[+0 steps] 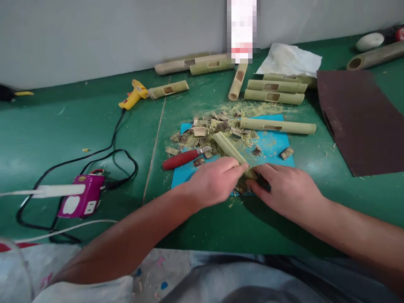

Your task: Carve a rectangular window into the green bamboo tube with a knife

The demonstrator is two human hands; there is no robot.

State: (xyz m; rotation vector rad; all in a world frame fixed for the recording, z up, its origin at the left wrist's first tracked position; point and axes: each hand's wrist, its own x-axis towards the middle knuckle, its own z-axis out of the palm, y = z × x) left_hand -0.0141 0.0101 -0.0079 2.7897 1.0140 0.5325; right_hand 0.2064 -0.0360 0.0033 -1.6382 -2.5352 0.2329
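A pale green bamboo piece (231,147) slants over a blue sheet (274,145), its near end between my two hands. My left hand (217,179) is closed round its middle, thumb toward the right. At the near end, the fingers of my right hand (285,185) curl about the bamboo; their tips are partly hidden. A red-handled knife (183,159) lies just left of the bamboo, its blade pointing right. Bamboo chips and shavings (202,128) are heaped behind the knife. Across the sheet's back right lies a bamboo tube (277,126) with a slot cut in it.
More slotted tubes (274,97) lie at the back, beside white tissue (288,59). A brown sheet (362,122) covers the right side. On the left, a yellow glue gun (134,94) has a black cord running to a purple power adapter (83,195).
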